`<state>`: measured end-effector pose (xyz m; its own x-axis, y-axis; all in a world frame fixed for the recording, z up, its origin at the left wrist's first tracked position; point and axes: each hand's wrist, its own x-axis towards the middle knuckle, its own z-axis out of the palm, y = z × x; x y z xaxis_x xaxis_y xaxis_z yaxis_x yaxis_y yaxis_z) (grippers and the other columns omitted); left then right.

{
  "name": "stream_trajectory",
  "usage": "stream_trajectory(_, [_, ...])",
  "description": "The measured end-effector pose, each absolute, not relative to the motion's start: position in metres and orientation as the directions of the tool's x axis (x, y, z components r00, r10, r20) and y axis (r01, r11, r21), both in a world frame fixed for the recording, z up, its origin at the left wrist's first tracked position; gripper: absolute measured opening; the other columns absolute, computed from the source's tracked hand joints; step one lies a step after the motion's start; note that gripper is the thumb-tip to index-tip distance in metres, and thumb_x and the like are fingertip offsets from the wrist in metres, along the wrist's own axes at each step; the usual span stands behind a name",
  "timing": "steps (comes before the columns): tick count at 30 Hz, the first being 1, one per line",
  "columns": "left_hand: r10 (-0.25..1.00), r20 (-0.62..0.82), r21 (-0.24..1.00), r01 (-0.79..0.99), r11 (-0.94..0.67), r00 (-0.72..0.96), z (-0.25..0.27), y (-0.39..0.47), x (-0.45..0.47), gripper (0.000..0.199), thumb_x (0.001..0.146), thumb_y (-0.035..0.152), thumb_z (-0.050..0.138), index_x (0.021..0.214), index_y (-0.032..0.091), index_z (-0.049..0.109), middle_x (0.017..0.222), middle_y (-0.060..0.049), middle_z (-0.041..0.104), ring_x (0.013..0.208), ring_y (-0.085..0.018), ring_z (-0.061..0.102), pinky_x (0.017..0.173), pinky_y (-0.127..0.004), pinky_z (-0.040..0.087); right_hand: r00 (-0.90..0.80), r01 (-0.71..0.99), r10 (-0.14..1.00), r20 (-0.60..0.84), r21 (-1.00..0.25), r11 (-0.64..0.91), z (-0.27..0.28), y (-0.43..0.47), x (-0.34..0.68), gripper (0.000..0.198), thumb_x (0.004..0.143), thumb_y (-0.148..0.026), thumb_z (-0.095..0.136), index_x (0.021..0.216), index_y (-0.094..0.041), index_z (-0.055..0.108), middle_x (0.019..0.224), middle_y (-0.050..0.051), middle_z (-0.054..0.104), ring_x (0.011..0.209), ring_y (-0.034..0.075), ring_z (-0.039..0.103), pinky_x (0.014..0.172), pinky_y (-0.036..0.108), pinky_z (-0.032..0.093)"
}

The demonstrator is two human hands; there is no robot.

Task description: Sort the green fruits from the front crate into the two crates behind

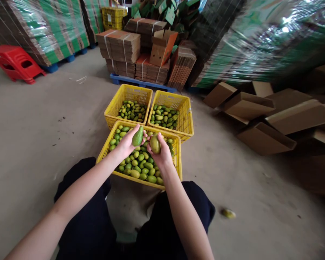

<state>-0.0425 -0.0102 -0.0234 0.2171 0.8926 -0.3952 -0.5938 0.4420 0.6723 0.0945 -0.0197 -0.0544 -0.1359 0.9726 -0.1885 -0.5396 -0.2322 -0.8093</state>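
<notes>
My left hand [126, 143] is closed on a green mango [138, 136], its narrower end pointing up. Beside it, my right hand [164, 154] grips a rounder, yellowish-green mango [155, 144]. Both hands hang over the near yellow crate [103, 156], which holds many green and yellowish mangoes [135, 173]. Behind that crate stand two more yellow crates, the back left crate [113, 104] and the back right crate [186, 115], each partly filled with similar fruit. My fingers hide part of the fruit below them.
A loose fruit [228, 213] lies on the floor at the right. Open cardboard boxes [249, 104] are heaped on the right side. Flattened cartons [121, 45] sit on a blue pallet [141, 83] behind the crates. A red stool [17, 63] stands far left, near wrapped pallet stacks [51, 27].
</notes>
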Motion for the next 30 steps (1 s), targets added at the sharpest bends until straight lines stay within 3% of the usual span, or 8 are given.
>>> stream_trajectory(4, [0.87, -0.409, 0.655, -0.575, 0.49, 0.276, -0.024, -0.011, -0.041, 0.031, 0.093, 0.037, 0.054, 0.075, 0.013, 0.063, 0.066, -0.002, 0.066, 0.052, -0.008, 0.06, 0.048, -0.016, 0.048, -0.048, -0.616, 0.974, -0.222, -0.761, -0.203, -0.057, -0.019, 0.094, 0.038, 0.075, -0.058, 0.07, 0.084, -0.022, 0.064, 0.069, -0.001, 0.062, 0.055, 0.011, 0.054, 0.043, 0.023, 0.041])
stream_trajectory(8, [0.848, -0.458, 0.634, -0.571, 0.522, 0.266, -0.026, -0.012, -0.041, 0.041, 0.097, 0.039, 0.042, 0.072, 0.012, 0.062, 0.058, -0.002, 0.061, 0.04, -0.007, 0.052, 0.037, -0.016, 0.038, -0.099, -0.66, 0.944, -0.315, -0.689, -0.299, -0.056, -0.018, 0.095, 0.041, 0.079, -0.061, 0.064, 0.081, -0.021, 0.065, 0.063, -0.001, 0.064, 0.054, 0.012, 0.056, 0.049, 0.024, 0.047])
stream_trajectory(13, [0.893, -0.364, 0.639, -0.627, 0.446, 0.264, -0.026, -0.014, -0.042, 0.024, 0.085, 0.034, 0.061, 0.072, 0.014, 0.057, 0.058, 0.0, 0.059, 0.035, -0.006, 0.046, 0.032, -0.015, 0.028, -0.153, -0.69, 0.94, -0.305, -0.647, -0.323, -0.049, -0.021, 0.096, 0.038, 0.083, -0.057, 0.061, 0.078, -0.02, 0.065, 0.062, 0.0, 0.065, 0.049, 0.012, 0.054, 0.046, 0.024, 0.045])
stream_trajectory(15, [0.899, -0.345, 0.625, -0.649, 0.434, 0.269, -0.027, -0.014, -0.042, 0.02, 0.083, 0.028, 0.064, 0.072, 0.015, 0.054, 0.059, 0.001, 0.059, 0.035, -0.006, 0.047, 0.032, -0.015, 0.028, -0.165, -0.696, 0.949, -0.267, -0.65, -0.304, -0.046, -0.023, 0.095, 0.034, 0.078, -0.053, 0.069, 0.074, -0.02, 0.063, 0.065, 0.0, 0.066, 0.046, 0.009, 0.05, 0.043, 0.022, 0.041])
stream_trajectory(20, [0.875, -0.402, 0.581, -0.663, 0.472, 0.27, -0.028, -0.013, -0.041, 0.024, 0.092, 0.026, 0.053, 0.072, 0.015, 0.055, 0.058, 0.0, 0.059, 0.043, -0.009, 0.055, 0.04, -0.017, 0.042, -0.142, -0.684, 0.969, -0.203, -0.688, -0.244, -0.043, -0.028, 0.093, 0.035, 0.057, -0.032, 0.088, 0.064, -0.02, 0.055, 0.061, -0.006, 0.058, 0.043, 0.005, 0.041, 0.039, 0.018, 0.033])
stream_trajectory(26, [0.862, -0.455, 0.563, -0.678, 0.473, 0.224, -0.024, -0.014, -0.038, 0.033, 0.09, 0.042, 0.058, 0.072, 0.015, 0.06, 0.067, -0.001, 0.06, 0.051, -0.008, 0.056, 0.036, -0.015, 0.039, -0.12, -0.645, 0.945, -0.304, -0.7, -0.307, -0.044, -0.024, 0.094, 0.032, 0.074, -0.049, 0.075, 0.073, -0.018, 0.063, 0.062, -0.001, 0.06, 0.052, 0.009, 0.051, 0.041, 0.02, 0.037])
stream_trajectory(30, [0.885, -0.425, 0.608, -0.666, 0.433, 0.187, -0.026, -0.013, -0.04, 0.02, 0.082, 0.031, 0.07, 0.074, 0.015, 0.062, 0.062, 0.002, 0.055, 0.046, -0.004, 0.049, 0.034, -0.012, 0.032, -0.107, -0.633, 0.931, -0.349, -0.698, -0.334, -0.042, -0.023, 0.095, 0.036, 0.083, -0.05, 0.065, 0.073, -0.016, 0.067, 0.062, 0.002, 0.063, 0.057, 0.01, 0.056, 0.048, 0.019, 0.045])
